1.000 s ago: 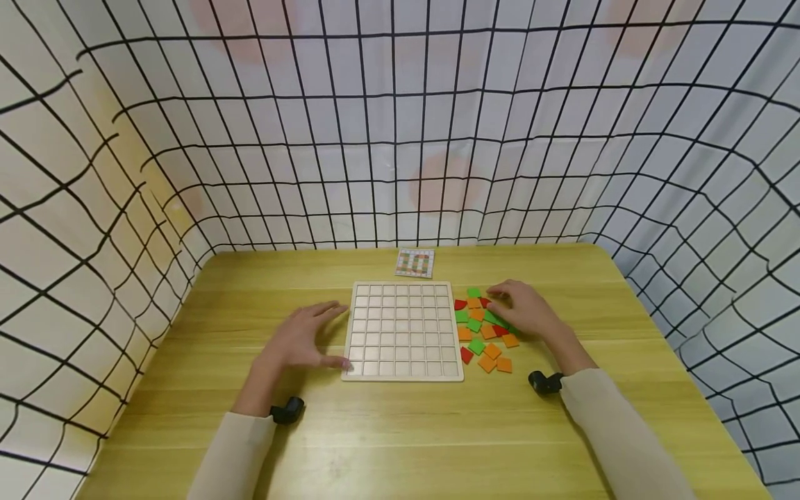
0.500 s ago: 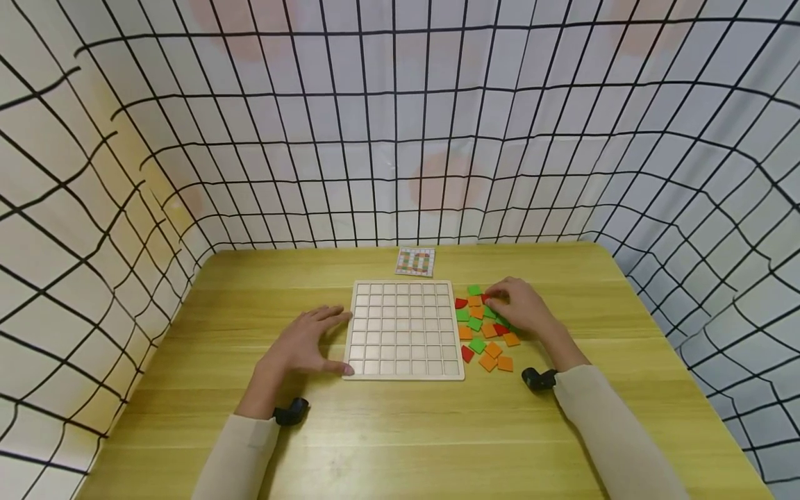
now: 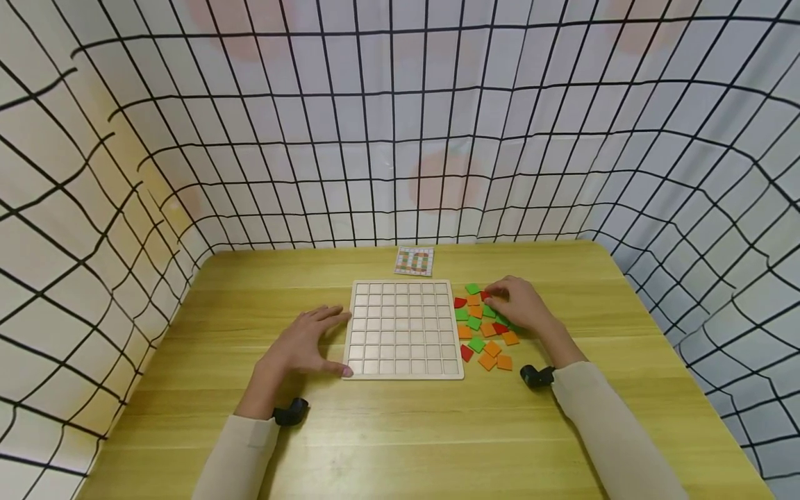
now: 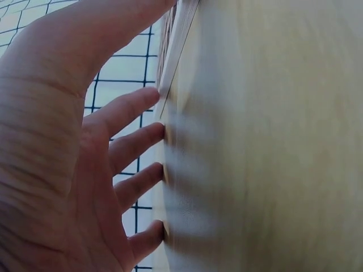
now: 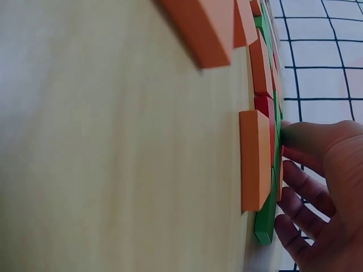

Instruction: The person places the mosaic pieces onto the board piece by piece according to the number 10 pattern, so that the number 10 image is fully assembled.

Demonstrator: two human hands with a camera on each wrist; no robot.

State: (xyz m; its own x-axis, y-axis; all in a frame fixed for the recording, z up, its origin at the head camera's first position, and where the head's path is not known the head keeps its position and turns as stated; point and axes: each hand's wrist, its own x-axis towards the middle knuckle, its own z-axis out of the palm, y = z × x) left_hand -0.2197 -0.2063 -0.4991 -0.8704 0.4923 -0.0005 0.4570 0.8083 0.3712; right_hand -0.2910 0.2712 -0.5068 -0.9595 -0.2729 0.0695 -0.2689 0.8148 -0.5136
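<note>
A square wooden grid board [image 3: 402,332] lies on the table with bare cells. My left hand [image 3: 306,340] rests at its left side, thumb at the near corner and fingertips at the edge. In the left wrist view, the fingers [image 4: 136,141] are spread and touch the tabletop. My right hand [image 3: 521,303] is at the far right of a loose pile of tiles, thumb and index finger pinching a red tile [image 3: 484,296]. The other fingers cover part of the pile. In the right wrist view, the right hand [image 5: 323,181] reaches behind a green tile [image 5: 265,215].
Orange tiles [image 3: 487,361], green tiles [image 3: 476,344] and red tiles [image 3: 467,353] lie scattered and partly overlapping along the board's right edge. A small card with a coloured grid pattern [image 3: 414,262] lies behind the board. Black-lined white cloth [image 3: 400,139] surrounds the wooden table [image 3: 400,437].
My right thumb and index finger have drawn together at the red tile and the right forearm has shifted slightly left. The left hand has slid slightly right against the board's edge.
</note>
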